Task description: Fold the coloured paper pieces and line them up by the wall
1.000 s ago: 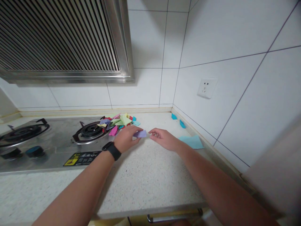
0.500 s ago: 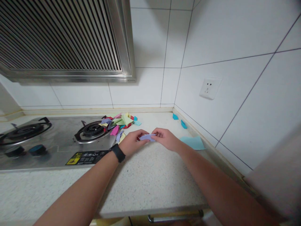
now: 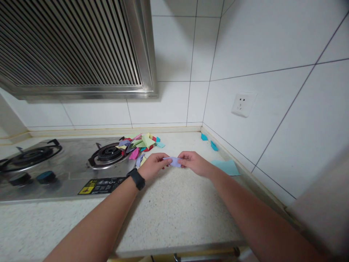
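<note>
A small folded piece of purple paper point(image 3: 175, 162) is held just above the speckled countertop point(image 3: 174, 211). My left hand point(image 3: 154, 163), with a black band on its wrist, pinches the paper's left end between thumb and fingers. The right end is gripped by my right hand point(image 3: 192, 162) in the same way. Left of my hands lies a heap of folded colored papers point(image 3: 141, 142) in green, pink, yellow, red and blue, partly over the stove's edge. A flat light-blue paper sheet point(image 3: 226, 167) rests beside my right forearm.
Two small blue folded papers point(image 3: 214, 146) lie along the right wall. On the left is a gas stove point(image 3: 68, 160) with two knobs, under a metal range hood point(image 3: 79, 47). A wall socket point(image 3: 243, 104) is at the right.
The purple paper has turned slightly between my fingers and shows more of its face. Both hands appear a little lower and keep their hold; the whole view has shifted slightly.
</note>
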`<action>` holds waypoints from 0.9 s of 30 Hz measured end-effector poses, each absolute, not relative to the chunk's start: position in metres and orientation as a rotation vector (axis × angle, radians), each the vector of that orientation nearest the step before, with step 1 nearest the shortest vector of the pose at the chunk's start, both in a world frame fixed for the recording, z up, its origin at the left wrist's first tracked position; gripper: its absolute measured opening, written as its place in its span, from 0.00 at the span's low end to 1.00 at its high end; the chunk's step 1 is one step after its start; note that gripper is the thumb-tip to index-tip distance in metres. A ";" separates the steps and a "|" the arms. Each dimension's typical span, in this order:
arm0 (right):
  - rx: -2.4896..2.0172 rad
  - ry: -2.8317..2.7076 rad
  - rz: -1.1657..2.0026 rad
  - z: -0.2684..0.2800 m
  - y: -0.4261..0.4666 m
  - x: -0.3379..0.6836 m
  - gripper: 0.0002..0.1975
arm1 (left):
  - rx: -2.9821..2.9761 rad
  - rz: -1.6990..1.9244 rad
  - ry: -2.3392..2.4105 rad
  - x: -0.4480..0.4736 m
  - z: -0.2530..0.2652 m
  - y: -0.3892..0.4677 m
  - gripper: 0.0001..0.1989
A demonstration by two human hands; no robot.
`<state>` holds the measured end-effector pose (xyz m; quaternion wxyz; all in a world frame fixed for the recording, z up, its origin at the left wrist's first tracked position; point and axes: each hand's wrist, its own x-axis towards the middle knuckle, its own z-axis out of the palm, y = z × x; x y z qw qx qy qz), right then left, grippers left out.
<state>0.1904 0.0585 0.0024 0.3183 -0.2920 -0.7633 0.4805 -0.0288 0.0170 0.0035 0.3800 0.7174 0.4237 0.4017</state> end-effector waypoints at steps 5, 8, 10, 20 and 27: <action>-0.732 -2.028 1.321 0.008 0.055 0.195 0.15 | 1.830 1.028 1.017 -0.027 0.011 0.011 0.15; -0.677 -2.036 1.394 0.010 0.054 0.198 0.14 | 1.852 1.017 0.988 -0.026 0.016 0.006 0.15; -0.684 -2.030 1.398 0.011 0.054 0.199 0.14 | 1.867 1.019 0.994 -0.026 0.017 0.005 0.16; -0.792 -2.002 1.356 0.006 0.058 0.197 0.15 | 1.826 1.059 1.031 -0.035 0.006 0.017 0.17; -0.752 -2.062 1.358 0.005 0.061 0.205 0.15 | 1.823 1.026 0.934 -0.033 0.012 0.011 0.16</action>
